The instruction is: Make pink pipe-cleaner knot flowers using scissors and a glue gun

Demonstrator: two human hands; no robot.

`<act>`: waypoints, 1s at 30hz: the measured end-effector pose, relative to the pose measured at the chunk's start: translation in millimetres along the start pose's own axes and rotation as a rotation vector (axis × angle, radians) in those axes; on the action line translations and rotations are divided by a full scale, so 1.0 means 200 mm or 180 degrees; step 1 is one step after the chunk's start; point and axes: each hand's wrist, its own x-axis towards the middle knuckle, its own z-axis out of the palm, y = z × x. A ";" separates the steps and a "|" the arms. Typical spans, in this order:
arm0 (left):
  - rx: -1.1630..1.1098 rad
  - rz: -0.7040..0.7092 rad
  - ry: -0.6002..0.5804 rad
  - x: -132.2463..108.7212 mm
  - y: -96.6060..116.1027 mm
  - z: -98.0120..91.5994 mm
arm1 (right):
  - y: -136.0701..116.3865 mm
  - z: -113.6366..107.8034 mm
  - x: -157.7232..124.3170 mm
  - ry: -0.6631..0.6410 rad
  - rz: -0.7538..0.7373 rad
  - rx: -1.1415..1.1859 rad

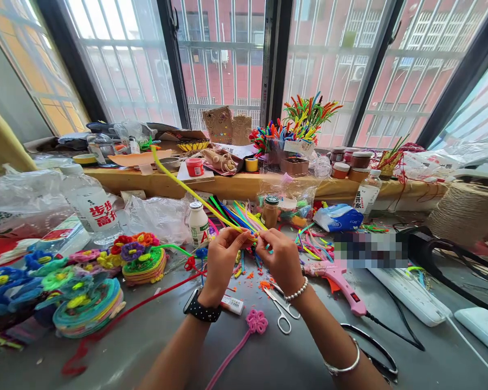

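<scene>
Over the middle of the table, my left hand (224, 252) pinches a long yellow pipe cleaner (189, 190), whose free end rises to the upper left. My right hand (282, 253) is closed on the same pipe cleaner, its fingertips almost meeting those of the left. The bit between the fingers is mostly hidden. Below my hands lies a pink pipe-cleaner flower (256, 322) with a long stem. A pair of scissors (282, 314) rests under my right wrist, and a small white box (232, 304) lies beside my left wrist.
A pink glue gun (341, 281) and a white power strip (410, 298) lie at the right. Finished fuzzy flowers (77, 303) crowd the left. Behind stand a white bottle (198, 225), a brown jar (270, 212) and a water bottle (91, 206). Loose pipe cleaners (309, 244) and scraps are scattered around.
</scene>
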 end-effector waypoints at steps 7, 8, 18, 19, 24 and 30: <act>0.0203 0.0019 -0.0051 0.01 0.00 -0.02 | 0.01 0.01 0.00 -0.0139 -0.0616 -0.0653; 0.0177 0.0006 -0.0056 0.01 0.00 -0.02 | 0.02 0.01 0.00 -0.0148 -0.0595 -0.0604; -0.0040 -0.0020 0.0041 0.00 -0.03 0.01 | 0.02 0.01 0.00 0.0057 0.0164 0.0373; -0.0032 -0.0027 0.0069 0.00 -0.03 0.01 | 0.02 0.01 0.00 0.0056 0.0140 0.0361; -0.0001 0.0047 0.0212 0.00 -0.04 0.00 | 0.03 0.01 -0.01 -0.0006 -0.0121 0.0321; -0.0187 -0.0036 0.0223 -0.01 -0.01 0.01 | 0.04 0.00 -0.01 -0.0197 -0.0420 0.0363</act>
